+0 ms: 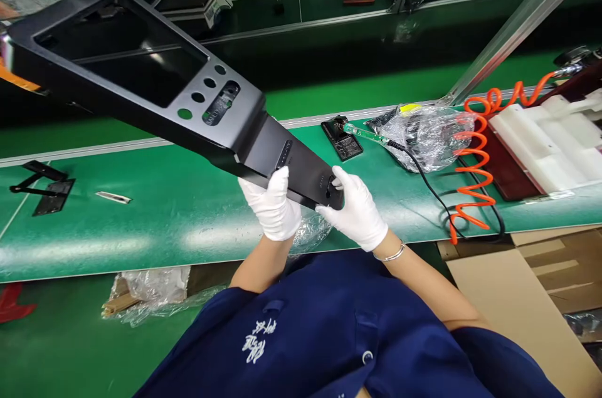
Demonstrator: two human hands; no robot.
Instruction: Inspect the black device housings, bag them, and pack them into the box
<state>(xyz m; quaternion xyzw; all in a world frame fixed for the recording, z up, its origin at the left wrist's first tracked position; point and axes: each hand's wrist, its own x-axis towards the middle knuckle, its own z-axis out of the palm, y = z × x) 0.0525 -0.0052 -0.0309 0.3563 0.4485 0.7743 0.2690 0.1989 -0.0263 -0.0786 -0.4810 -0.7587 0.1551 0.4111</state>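
A long black plastic housing [254,128] slants across the view above the bench, its wide end with a rectangular window at the upper left. Round button holes and an oblong slot lie below that window. My left hand [275,207], in a white glove, is closed around the narrow part, thumb on the near edge. At the narrow end, my right hand [355,210], also gloved, grips the tip beside a small opening. Clear plastic film [313,232] lies on the bench beneath my hands.
On the green bench are tweezers [113,197], a black folding stand [51,188] and a soldering iron [369,133] in its holder [345,146]. An orange coiled hose [480,166], a wrapped bundle [427,135] and white blocks [540,141] stand right. A cardboard box [512,304] sits below.
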